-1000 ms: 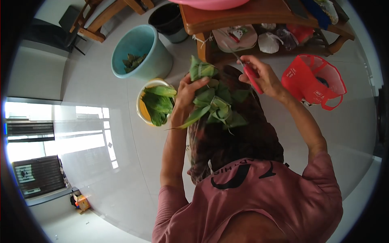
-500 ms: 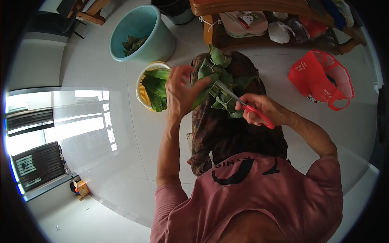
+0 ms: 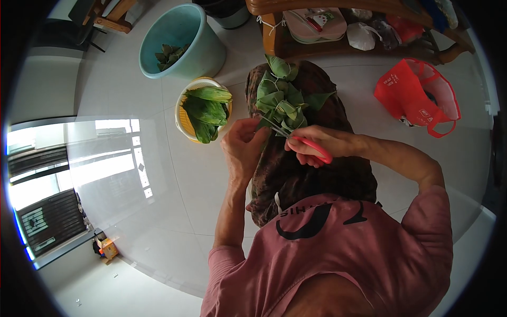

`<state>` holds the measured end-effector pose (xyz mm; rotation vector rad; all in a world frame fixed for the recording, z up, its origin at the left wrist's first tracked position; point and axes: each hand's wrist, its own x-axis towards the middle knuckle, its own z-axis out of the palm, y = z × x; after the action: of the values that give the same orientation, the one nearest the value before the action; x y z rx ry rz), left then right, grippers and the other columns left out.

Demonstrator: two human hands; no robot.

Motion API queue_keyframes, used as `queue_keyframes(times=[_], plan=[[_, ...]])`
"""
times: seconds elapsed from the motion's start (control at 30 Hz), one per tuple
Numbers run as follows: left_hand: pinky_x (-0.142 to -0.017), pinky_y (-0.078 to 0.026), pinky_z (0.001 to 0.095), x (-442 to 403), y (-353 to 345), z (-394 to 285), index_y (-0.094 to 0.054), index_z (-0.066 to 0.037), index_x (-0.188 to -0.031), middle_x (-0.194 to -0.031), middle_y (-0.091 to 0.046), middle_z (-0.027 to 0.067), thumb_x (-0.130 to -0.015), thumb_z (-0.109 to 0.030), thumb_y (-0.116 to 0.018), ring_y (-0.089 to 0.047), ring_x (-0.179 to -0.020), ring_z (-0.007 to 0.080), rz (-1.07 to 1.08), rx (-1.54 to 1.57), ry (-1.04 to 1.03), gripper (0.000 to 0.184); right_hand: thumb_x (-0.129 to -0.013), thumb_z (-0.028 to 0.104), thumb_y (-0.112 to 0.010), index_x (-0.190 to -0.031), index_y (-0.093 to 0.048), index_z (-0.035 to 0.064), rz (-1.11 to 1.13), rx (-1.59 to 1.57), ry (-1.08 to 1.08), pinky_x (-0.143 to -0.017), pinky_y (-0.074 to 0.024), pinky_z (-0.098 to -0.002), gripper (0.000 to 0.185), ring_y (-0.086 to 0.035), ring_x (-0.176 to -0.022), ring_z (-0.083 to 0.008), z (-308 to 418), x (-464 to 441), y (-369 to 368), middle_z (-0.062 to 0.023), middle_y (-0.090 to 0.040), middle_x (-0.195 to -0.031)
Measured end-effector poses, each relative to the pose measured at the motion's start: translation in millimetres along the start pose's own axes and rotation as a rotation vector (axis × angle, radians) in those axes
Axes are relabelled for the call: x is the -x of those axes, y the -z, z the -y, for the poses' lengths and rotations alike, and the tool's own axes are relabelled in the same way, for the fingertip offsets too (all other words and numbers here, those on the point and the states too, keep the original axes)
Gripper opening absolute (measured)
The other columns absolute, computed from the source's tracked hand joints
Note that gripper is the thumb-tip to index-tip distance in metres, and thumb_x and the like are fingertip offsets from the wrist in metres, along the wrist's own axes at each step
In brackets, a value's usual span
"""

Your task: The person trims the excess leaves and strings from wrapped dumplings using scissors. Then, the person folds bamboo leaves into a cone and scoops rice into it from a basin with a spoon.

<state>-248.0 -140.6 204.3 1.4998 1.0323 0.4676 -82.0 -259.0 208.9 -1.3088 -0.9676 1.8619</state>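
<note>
A bundle of leaf-wrapped zongzi (image 3: 280,98), tied with pale string, lies across my lap on dark patterned trousers. My right hand (image 3: 314,142) grips scissors (image 3: 319,150) by their red handles. The blades point up and left, over the lower left side of the bundle. Beside the blade tips, my left hand (image 3: 244,145) is closed in a pinch at the bundle's lower left edge, on what looks like a leaf tip (image 3: 262,123). The fingers partly hide it, and I cannot tell whether the blades touch it.
Left of my knees, a yellow-and-white basket (image 3: 182,119) holds green leaves (image 3: 206,111). Behind it stands a light blue bucket (image 3: 208,53) with several zongzi inside. A red bag (image 3: 396,92) is on the floor at right. Ahead is a wooden bench (image 3: 272,45) with a pink box (image 3: 317,31) and bags.
My left hand has come down from over the bundle to its lower left edge, its fingers closing into a pinch. The scissors have moved left and down in my right hand.
</note>
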Motion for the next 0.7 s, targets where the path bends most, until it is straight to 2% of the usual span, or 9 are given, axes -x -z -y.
queue_keyframes(times=[0.1, 0.37, 0.43, 0.47, 0.5, 0.53, 0.6, 0.63, 0.7], plan=[[-0.060, -0.051, 0.0231, 1, 0, 5, -0.060, 0.006, -0.089, -0.076, -0.065, 0.0101, -0.072, -0.007, -0.069, -0.062, -0.069, 0.0110, 0.003, 0.048, 0.037, 0.023, -0.095, 0.041, -0.039, -0.098, -0.050, -0.0004, 0.013, 0.004, -0.078, -0.048, -0.0441, -0.0213, 0.043, -0.050, -0.056, -0.0068, 5, -9, 4, -0.0023, -0.051, -0.068], [-0.051, -0.051, 0.0234, 0, 7, 10, -0.059, 0.006, -0.087, -0.073, -0.064, 0.0111, -0.073, 0.001, -0.067, -0.061, -0.058, 0.0137, 0.056, 0.080, 0.039, 0.017, -0.091, 0.044, -0.046, -0.092, -0.055, 0.0022, -0.036, 0.106, -0.113, -0.044, -0.0420, -0.0195, 0.043, -0.051, -0.053, -0.0056, 10, -10, 4, -0.0012, -0.051, -0.062], [-0.050, -0.051, 0.0237, -3, 18, 7, -0.060, 0.006, -0.088, -0.072, -0.063, 0.0109, -0.073, 0.001, -0.068, -0.061, -0.056, 0.0148, 0.111, 0.058, 0.011, 0.018, -0.089, 0.044, -0.051, -0.091, -0.056, 0.0025, -0.025, 0.018, -0.087, -0.045, -0.0428, -0.0206, 0.041, -0.052, -0.054, -0.0064, -1, -1, 6, -0.0018, -0.052, -0.061], [-0.054, -0.052, 0.0255, -2, 24, -6, -0.059, 0.005, -0.091, -0.075, -0.063, 0.0107, -0.076, 0.001, -0.063, -0.061, -0.059, 0.0156, 0.122, 0.132, 0.019, 0.016, -0.087, 0.044, -0.053, -0.090, -0.057, 0.0021, 0.007, -0.062, -0.059, -0.046, -0.0435, -0.0217, 0.042, -0.053, -0.055, -0.0073, -11, 6, 3, -0.0024, -0.053, -0.060], [-0.057, -0.051, 0.0268, -7, 29, -19, -0.059, 0.004, -0.093, -0.079, -0.063, 0.0105, -0.078, 0.002, -0.059, -0.061, -0.062, 0.0152, 0.122, 0.165, -0.064, 0.015, -0.086, 0.045, -0.056, -0.090, -0.057, 0.0017, 0.046, -0.139, -0.028, -0.047, -0.0441, -0.0228, 0.043, -0.054, -0.055, -0.0082, -20, 13, -1, -0.0031, -0.053, -0.060], [-0.060, -0.051, 0.0281, -11, 31, -29, -0.058, 0.004, -0.095, -0.083, -0.062, 0.0103, -0.080, 0.002, -0.055, -0.060, -0.065, 0.0147, 0.117, 0.201, -0.143, 0.015, -0.085, 0.041, -0.058, -0.093, -0.056, 0.0022, 0.037, -0.057, 0.029, -0.049, -0.0445, -0.0227, 0.039, -0.054, -0.057, -0.0079, -23, 24, -3, -0.0028, -0.055, -0.062], [-0.064, -0.050, 0.0287, -24, 19, -52, -0.058, 0.003, -0.096, -0.086, -0.062, 0.0085, -0.083, 0.001, -0.050, -0.058, -0.069, 0.0136, 0.347, 0.147, -0.166, 0.015, -0.084, 0.033, -0.062, -0.099, -0.054, 0.0030, 0.022, 0.117, 0.135, -0.052, -0.0454, -0.0225, 0.035, -0.055, -0.060, -0.0072, -28, 47, -6, -0.0023, -0.058, -0.065], [-0.065, -0.049, 0.0289, -32, 10, -63, -0.057, 0.002, -0.097, -0.088, -0.062, 0.0076, -0.084, 0.001, -0.048, -0.058, -0.071, 0.0130, 0.457, 0.118, -0.177, 0.016, -0.080, 0.027, -0.069, -0.102, -0.054, 0.0029, -0.061, 0.015, 0.078, -0.055, -0.0458, -0.0226, 0.036, -0.056, -0.061, -0.0067, -34, 53, -6, -0.0021, -0.062, -0.071], [-0.066, -0.047, 0.0292, -52, -30, -81, -0.058, 0.001, -0.096, -0.089, -0.061, 0.0055, -0.085, -0.004, -0.049, -0.056, -0.074, 0.0129, 0.535, -0.208, -0.400, 0.015, -0.079, 0.027, -0.069, -0.102, -0.054, 0.0032, -0.159, 0.001, 0.060, -0.056, -0.0459, -0.0230, 0.037, -0.056, -0.061, -0.0067, -36, 67, -4, -0.0025, -0.063, -0.073]])
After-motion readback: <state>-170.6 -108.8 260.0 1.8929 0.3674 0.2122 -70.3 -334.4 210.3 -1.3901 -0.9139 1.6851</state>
